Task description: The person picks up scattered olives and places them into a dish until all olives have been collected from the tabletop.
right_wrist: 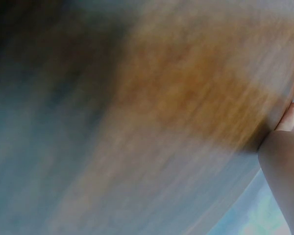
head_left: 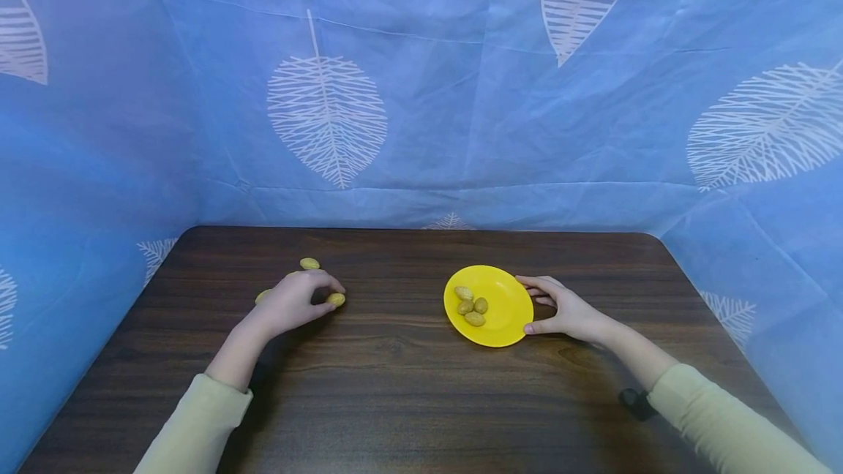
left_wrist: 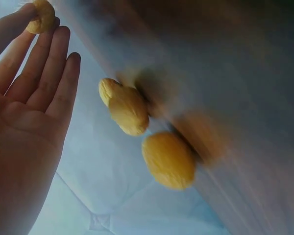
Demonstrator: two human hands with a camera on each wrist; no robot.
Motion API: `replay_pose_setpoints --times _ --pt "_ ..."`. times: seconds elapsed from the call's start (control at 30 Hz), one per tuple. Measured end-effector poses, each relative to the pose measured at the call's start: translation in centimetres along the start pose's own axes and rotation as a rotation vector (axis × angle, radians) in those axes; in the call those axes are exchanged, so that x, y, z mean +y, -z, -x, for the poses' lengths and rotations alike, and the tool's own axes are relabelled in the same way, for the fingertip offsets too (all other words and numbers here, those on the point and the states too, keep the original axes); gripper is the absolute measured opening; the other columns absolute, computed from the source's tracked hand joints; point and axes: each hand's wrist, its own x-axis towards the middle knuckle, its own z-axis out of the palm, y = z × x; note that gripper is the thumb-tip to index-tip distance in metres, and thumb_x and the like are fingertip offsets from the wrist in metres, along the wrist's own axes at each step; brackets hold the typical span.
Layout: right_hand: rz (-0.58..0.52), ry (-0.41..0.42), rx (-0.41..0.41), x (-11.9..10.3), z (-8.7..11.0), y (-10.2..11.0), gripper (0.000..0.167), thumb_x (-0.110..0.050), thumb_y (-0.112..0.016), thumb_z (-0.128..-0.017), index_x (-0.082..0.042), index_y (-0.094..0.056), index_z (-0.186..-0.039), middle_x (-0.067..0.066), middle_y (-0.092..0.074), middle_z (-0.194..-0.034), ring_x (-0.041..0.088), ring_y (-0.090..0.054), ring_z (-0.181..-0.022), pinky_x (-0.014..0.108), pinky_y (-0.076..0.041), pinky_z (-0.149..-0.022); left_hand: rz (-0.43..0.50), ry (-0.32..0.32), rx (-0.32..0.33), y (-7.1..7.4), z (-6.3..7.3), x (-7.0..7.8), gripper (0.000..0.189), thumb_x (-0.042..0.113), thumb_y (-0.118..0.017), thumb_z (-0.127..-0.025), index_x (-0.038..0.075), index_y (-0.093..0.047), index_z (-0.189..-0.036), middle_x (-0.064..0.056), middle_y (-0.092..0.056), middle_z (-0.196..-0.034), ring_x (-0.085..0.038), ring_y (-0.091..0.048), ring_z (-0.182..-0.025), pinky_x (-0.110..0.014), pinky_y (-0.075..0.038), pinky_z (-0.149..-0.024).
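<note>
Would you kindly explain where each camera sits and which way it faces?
Head: worn on the head, facing forward and down at the table, yellow plate and nut-like pieces; left hand, right hand and both sleeves show.
Left wrist: on that wrist, looking past the visible palm and fingers at loose pieces.
Right wrist: on that wrist, facing low across the blurred table; right hand partly visible.
Shared: head and left-wrist views both show the pinched piece.

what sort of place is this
Possibly a makeshift, screened-off workspace: a dark wood-grain table, blue leaf-print fabric hanging behind it and along both sides, and a yellow plate on top.
</note>
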Motion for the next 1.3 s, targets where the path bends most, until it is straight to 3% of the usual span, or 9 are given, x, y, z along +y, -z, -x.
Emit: replay_pose_setpoints --times 0.7,1.07,1.3 --pt "0.021 -0.006 0.000 0.0 0.0 0.0 0.089 -0.021 -0.089 -0.089 0.000 -0.040 -0.161 0.026 -0.044 -0.154 0.046 -0.050 -0.139 0.009 -0.047 -0.103 0.062 -0.011 -0.010 -1.5 -4.1 3.8 0.024 0.015 -0.078 -0.098 0.013 -0.079 -0.122 -0.006 -0.077 -0.125 -0.027 -0.070 -0.122 -0.049 -0.058 -0.105" --pt "0.010 0.003 0.002 0.0 0.0 0.0 0.089 -0.019 -0.089 -0.089 0.000 -0.040 -0.161 0.026 -0.044 -0.153 0.046 -0.050 -0.139 0.009 -0.047 -0.103 0.066 -0.048 -0.011 -2.7 -7.0 6.0 0.023 0.015 -0.078 -0.098 0.013 -0.079 -0.121 -0.004 -0.077 -0.120 -0.022 -0.071 -0.110 -0.044 -0.060 -0.101" --pt "0.009 0.001 0.001 0.0 0.0 0.0 0.089 -0.019 -0.089 -0.089 0.000 -0.040 -0.161 0.025 -0.045 -0.152 0.046 -0.051 -0.138 0.009 -0.048 -0.103 0.081 -0.059 -0.014 -3.6 -8.6 7.2 0.025 0.016 -0.079 -0.097 0.013 -0.079 -0.122 -0.004 -0.077 -0.123 -0.021 -0.070 -0.112 -0.041 -0.059 -0.105"
